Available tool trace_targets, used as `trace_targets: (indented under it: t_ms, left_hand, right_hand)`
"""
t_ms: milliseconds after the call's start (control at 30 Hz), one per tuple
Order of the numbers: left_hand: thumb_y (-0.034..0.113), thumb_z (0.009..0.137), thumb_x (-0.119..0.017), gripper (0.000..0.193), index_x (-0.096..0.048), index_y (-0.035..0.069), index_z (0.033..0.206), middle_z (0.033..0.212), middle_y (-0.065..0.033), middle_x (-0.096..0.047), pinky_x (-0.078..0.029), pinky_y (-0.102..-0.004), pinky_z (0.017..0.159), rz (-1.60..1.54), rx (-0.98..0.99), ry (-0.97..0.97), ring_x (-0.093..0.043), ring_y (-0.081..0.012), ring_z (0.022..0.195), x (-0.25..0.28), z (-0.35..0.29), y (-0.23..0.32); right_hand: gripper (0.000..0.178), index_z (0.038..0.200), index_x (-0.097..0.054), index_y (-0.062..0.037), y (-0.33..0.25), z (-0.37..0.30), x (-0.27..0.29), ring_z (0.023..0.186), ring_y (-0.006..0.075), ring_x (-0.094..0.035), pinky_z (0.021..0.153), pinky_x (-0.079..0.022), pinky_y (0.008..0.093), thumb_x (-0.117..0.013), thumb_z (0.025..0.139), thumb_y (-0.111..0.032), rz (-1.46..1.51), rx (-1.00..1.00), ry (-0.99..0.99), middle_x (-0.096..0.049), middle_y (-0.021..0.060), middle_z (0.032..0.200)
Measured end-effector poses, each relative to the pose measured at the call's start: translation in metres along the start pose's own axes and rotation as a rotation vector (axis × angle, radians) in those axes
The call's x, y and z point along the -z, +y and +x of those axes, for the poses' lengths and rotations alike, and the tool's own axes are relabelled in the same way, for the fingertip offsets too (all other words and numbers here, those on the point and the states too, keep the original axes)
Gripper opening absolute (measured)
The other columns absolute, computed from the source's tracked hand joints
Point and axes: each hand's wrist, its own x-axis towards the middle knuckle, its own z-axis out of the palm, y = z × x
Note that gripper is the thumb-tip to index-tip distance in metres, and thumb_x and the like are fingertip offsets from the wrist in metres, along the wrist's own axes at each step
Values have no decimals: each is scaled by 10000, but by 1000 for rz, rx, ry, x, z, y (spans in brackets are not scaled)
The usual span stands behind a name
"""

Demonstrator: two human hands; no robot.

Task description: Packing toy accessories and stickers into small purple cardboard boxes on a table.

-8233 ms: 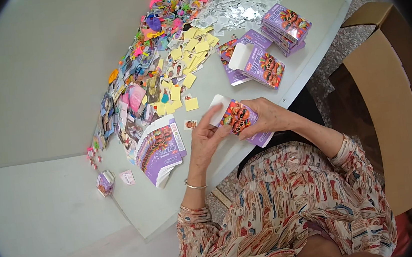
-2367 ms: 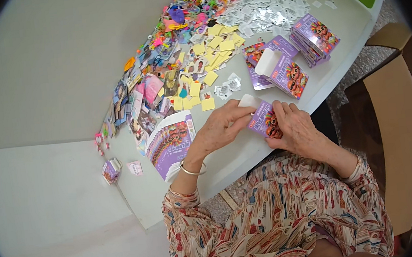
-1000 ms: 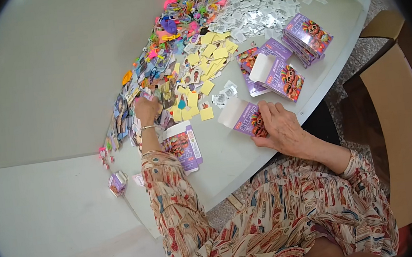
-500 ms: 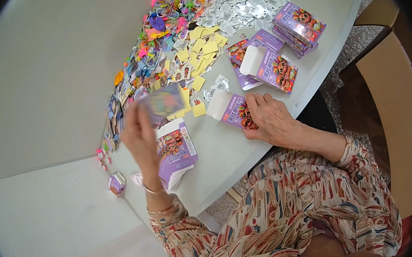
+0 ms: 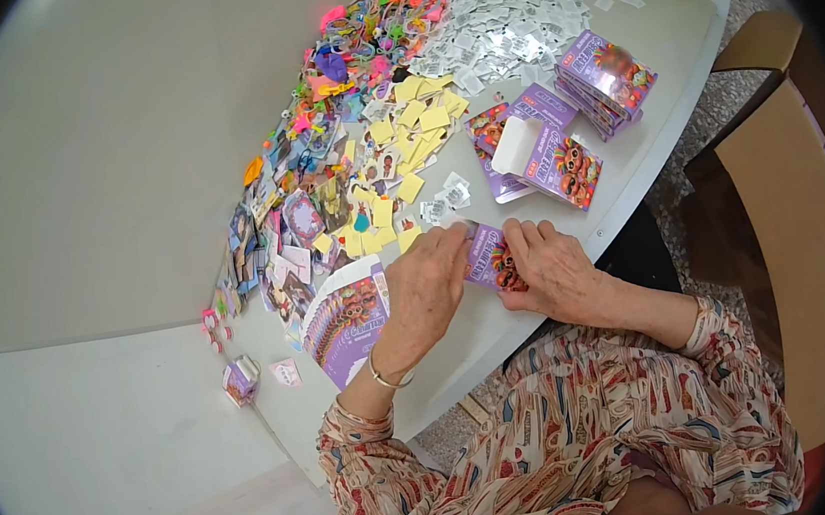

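Note:
Between my two hands lies a small purple card box (image 5: 486, 256) with colourful cartoon figures printed on it. My right hand (image 5: 557, 272) grips its right end with the fingers wrapped over it. At the other end, the fingers of my left hand (image 5: 423, 295) are closed on the box's mouth; they hide the flap and anything pinched there. Next to my left wrist lies a fanned stack of flat purple cartons (image 5: 342, 330). Beyond my right hand rests another purple box (image 5: 564, 166) with its white flap raised, on top of more purple boxes.
Piles cover the far side of the white table (image 5: 483, 351): colourful trinkets (image 5: 379, 35), silvery label packets (image 5: 509, 31), yellow paper squares (image 5: 414, 127) and picture cards (image 5: 303, 219). A stack of filled-looking boxes (image 5: 605, 81) stands far right. A cardboard carton (image 5: 794, 248) sits beyond the table's edge.
My left hand has moved right, from over the cards to the box's mouth. The blurred colourful item it carried is now out of sight. My right hand keeps its hold.

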Motion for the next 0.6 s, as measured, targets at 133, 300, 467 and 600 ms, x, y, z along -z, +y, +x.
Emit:
trace_targets:
  t_ms: [133, 300, 467, 600]
  left_hand:
    - [103, 858, -658, 132, -707, -10, 907, 837, -29, -664, -464, -244, 612, -666, 188, -196, -592, -95, 693, 13, 29, -65]
    - [243, 841, -649, 291, -696, -19, 958, 789, -117, -690, -500, -322, 656, -65, 386, 236, -646, -165, 713, 15, 100, -222]
    - [410, 787, -681, 452, -663, 0, 977, 904, -207, -679, -499, -459, 742, 397, 397, 183, -647, -363, 856, -20, 120, -287]
    - [472, 759, -687, 455, -675, 39, 901, 912, -191, -681, -503, -491, 754, 404, 405, 117, -633, -399, 904, -34, 137, -272]
  right_hand:
    - [699, 1084, -411, 64, 8, 2, 0, 826, 318, -568, 664, -513, 375, -796, 652, -327, -22, -21, 32, -520, 175, 898]
    - [697, 1076, -417, 57, 5, 3, -2, 809, 309, -566, 646, -509, 371, -790, 657, -357, -52, -10, 77, -512, 171, 897]
    - [736, 1106, -418, 77, 6, 5, -3, 814, 303, -565, 650, -506, 362, -798, 645, -353, -41, -37, 34, -518, 173, 901]
    - [775, 1138, -411, 94, 13, 3, -3, 816, 299, -563, 659, -504, 355, -801, 637, -349, -27, -62, 43, -522, 175, 900]
